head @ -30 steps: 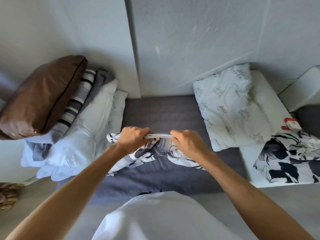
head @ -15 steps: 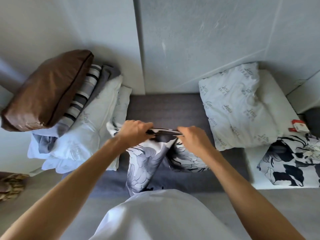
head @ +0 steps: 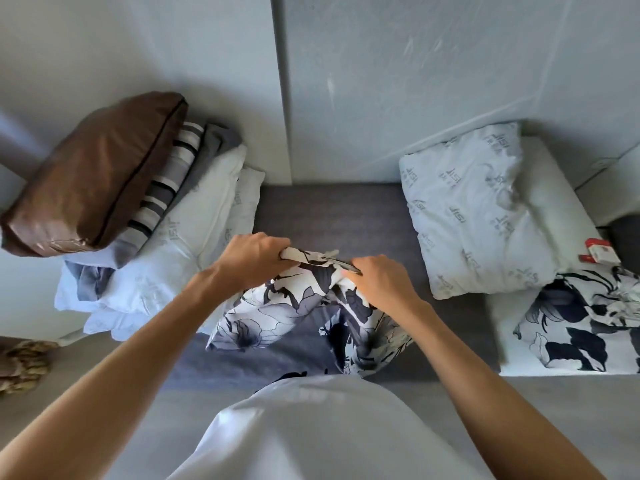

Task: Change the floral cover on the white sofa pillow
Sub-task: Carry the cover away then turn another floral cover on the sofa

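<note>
A black-and-white floral cover (head: 298,306) hangs bunched over the grey sofa seat (head: 329,213) in front of me. My left hand (head: 249,259) grips its top edge on the left. My right hand (head: 379,278) grips the same edge on the right, a short stretch of cloth taut between them. A bare white pillow (head: 478,209) printed with grey logos lies on the seat to the right. Part of the cover's lower end is hidden behind my white shirt.
A stack on the left holds a brown cushion (head: 93,174), a striped cloth (head: 166,192) and white pillows (head: 173,258). At the right lies a second floral cover (head: 588,317) on a white cushion (head: 519,341), with a small red-and-white box (head: 601,251). A pale wall stands behind.
Both hands have kept their grip on the cover's edge and moved closer together. The cloth below has spread and dropped lower, now hanging in two lobes.
</note>
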